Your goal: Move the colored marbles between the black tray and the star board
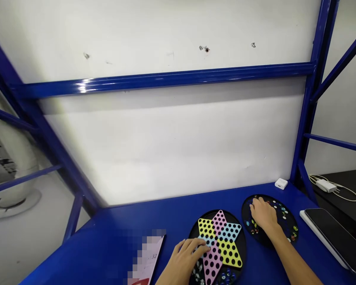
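A Chinese checkers board (220, 247), a star of pink, yellow and light-blue points with black holes, lies in a round black tray. My left hand (186, 257) lies on its left side, fingers stretched apart over a blue point. Clear marbles (198, 273) and dark blue marbles (227, 276) sit in the tray's edge pockets. To the right is a second round black tray (269, 238) with marbles of several colours scattered in it. My right hand (263, 214) reaches down into it, fingers bent and drawn together; its fingertips, and anything between them, are hidden.
A booklet or box (146, 259), partly blurred out, lies left of the board. A phone (335, 235) rests on a white box at the right. A small white case (281, 183) stands at the back. Blue metal bars (166, 79) frame the desk; a charger (326, 185) with cable lies beyond.
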{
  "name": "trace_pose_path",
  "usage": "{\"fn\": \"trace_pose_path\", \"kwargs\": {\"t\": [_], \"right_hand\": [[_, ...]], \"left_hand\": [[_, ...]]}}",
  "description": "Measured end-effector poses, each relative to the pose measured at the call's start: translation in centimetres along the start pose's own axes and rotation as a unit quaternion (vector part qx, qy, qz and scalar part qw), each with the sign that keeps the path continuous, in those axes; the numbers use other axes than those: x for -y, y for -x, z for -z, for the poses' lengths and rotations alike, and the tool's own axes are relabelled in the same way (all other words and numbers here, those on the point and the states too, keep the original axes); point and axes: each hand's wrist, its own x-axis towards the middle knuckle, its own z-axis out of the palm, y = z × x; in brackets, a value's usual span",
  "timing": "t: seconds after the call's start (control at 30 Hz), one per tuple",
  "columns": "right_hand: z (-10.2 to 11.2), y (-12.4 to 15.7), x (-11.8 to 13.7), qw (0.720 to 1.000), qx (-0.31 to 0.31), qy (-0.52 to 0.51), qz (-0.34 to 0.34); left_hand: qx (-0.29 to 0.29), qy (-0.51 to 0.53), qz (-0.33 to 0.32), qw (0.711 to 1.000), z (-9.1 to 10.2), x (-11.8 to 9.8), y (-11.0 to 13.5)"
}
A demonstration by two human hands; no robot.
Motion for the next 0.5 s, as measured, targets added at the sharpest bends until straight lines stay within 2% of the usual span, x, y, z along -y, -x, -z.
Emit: {"fn": "trace_pose_path", "kwargs": {"t": [0.13, 0.27, 0.37, 0.5], "right_hand": [[-0.1, 0.3, 0.6, 1.0, -0.02, -0.004, 0.014], [-0.1, 1.6, 2.9, 0.993, -0.022, -0.089, 0.079], [-0.4, 3.1, 5.1, 0.981, 0.016, -0.143, 0.132], [-1.0, 4.7, 7.2, 0.971, 0.049, -0.163, 0.167]], "left_hand": [[-0.021, 0.041, 0.06, 0.997, 0.6, 1.7, -0.9], [-0.05, 0.042, 0.129, 0.989, 0.3, 3.2, -1.7], [-0.029, 0.033, 0.154, 0.987, 0.0, 3.3, -2.6], [-0.021, -0.045, 0.168, 0.984, -0.6, 2.4, -4.2]]}}
